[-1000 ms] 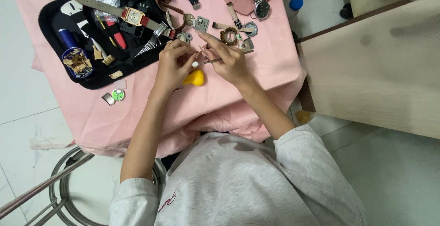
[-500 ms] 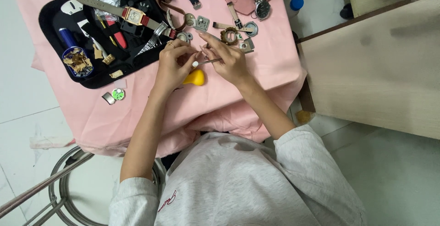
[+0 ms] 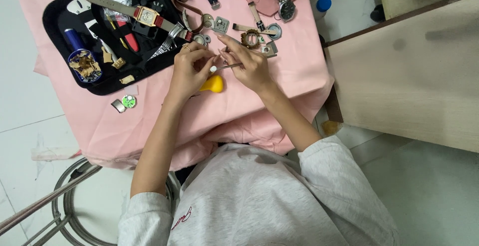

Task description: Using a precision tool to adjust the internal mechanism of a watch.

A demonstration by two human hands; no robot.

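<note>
Over the middle of a pink cloth (image 3: 149, 126) the two hands meet, fingertips almost touching; the left hand (image 3: 187, 71) is curled, its fingers closed round the neck of a small yellow rubber bulb (image 3: 215, 83) whose white tip points up between the hands, so that the bulb hangs just above the cloth; the right hand (image 3: 249, 66) pinches a thin metal tool (image 3: 230, 66) between thumb and forefinger, held level with its point aimed at the left fingertips, probably to bring it onto some tiny part there, though whether a part sits between the fingers is too small to tell. Beyond the knuckles lie loose watch pieces within easy reach: a square metal case back (image 3: 221, 24), a brown round case (image 3: 250, 38) and a steel wristwatch (image 3: 286, 7). To the left a black tool mat (image 3: 60, 14) keeps things sorted; on it lie a watch with a tan strap (image 3: 144, 14), a blue tube (image 3: 75, 39) and a small tin of brass bits (image 3: 84, 64); a green round part (image 3: 128, 101) rests on the cloth just off the mat. Pale floor tiles (image 3: 20, 76) show around the table; a wooden cabinet (image 3: 414, 71) stands at the right and a metal stool frame (image 3: 65, 201) at lower left.
</note>
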